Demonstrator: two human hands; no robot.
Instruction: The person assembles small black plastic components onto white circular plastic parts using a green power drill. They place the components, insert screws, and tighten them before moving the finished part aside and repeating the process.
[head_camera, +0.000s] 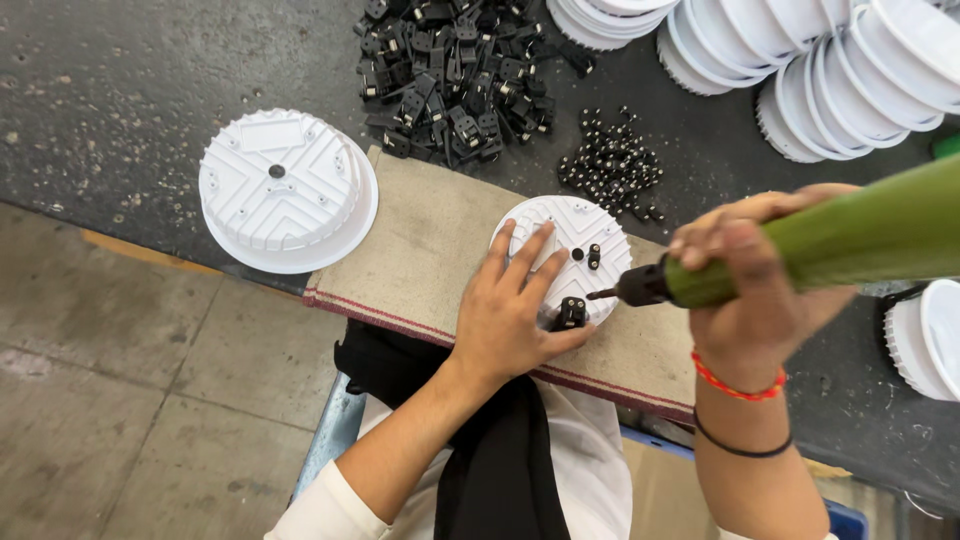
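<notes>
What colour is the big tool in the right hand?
The tool is green with a black tip, seen from the head view.

No packages, labels, signs or screens show anywhere on this workbench.

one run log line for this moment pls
left hand: flat on white round housing, thumb by black clip | right hand: holds green screwdriver, tip near clip | surface: beige mat

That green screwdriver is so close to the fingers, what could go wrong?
The green power screwdriver tip points near the left hand pressing the round white housing; a slip might jab the thumb. The small black clip at the rim could shift. The right hand grips far back, so the tip may wobble.
</notes>
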